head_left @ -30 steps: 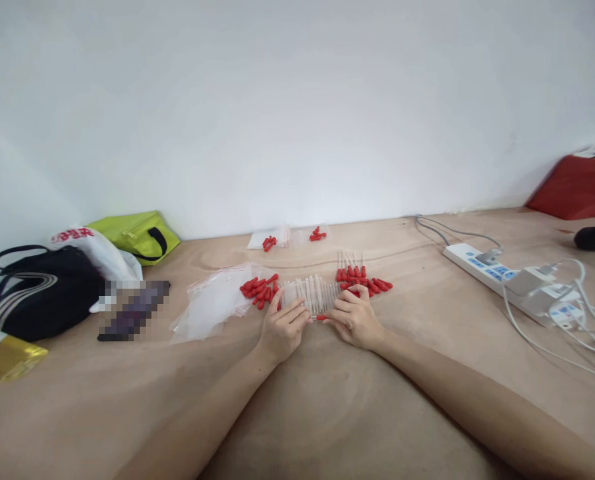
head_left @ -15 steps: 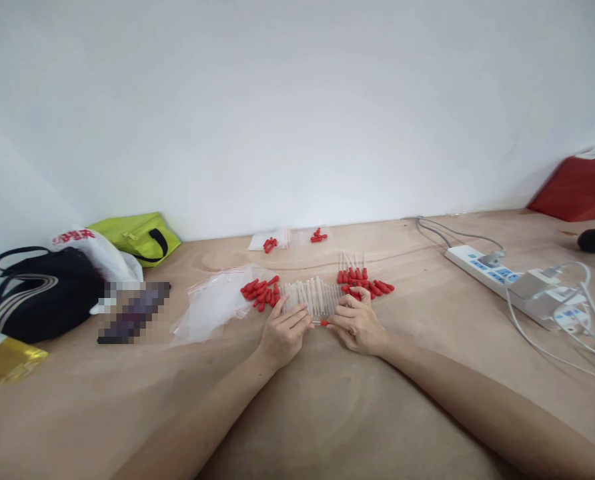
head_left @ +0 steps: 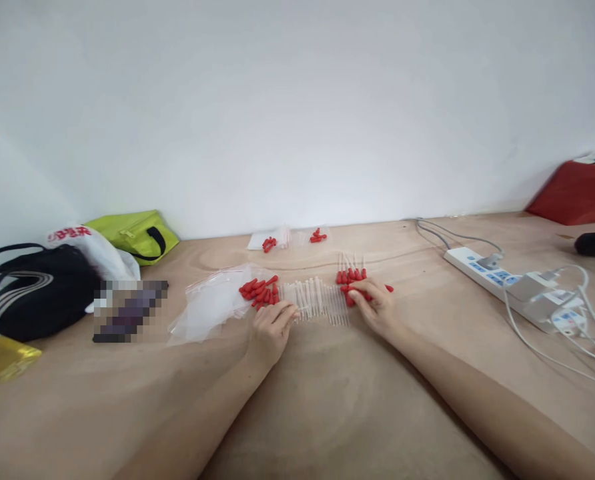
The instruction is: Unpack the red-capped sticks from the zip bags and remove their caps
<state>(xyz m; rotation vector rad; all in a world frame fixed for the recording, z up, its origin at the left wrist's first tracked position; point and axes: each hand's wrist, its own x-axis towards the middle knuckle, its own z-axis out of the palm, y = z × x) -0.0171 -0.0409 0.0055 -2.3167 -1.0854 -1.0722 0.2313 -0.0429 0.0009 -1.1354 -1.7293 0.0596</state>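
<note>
A row of clear plastic tubes (head_left: pixel 317 299) lies on the wooden table (head_left: pixel 327 400) between my hands. My left hand (head_left: pixel 270 325) rests at the row's left end, fingers curled over a tube, right beside a pile of loose red rubber caps (head_left: pixel 258 291). My right hand (head_left: pixel 376 305) has its fingers pinched on a red-capped dropper in the pile of finished droppers (head_left: pixel 353 276) at the row's right end.
Clear zip bags (head_left: pixel 210 303) lie left of the caps; two small bags with red caps (head_left: pixel 269 241) sit by the wall. Black (head_left: pixel 32 290) and green (head_left: pixel 132 235) bags stand at left. A white power strip (head_left: pixel 507 283) with cables and a red box (head_left: pixel 572 193) are at right.
My hands were together at the front of the tube row, holding a red-capped piece. They have parted: the right moved up-right onto the dropper pile, the left shifted slightly left.
</note>
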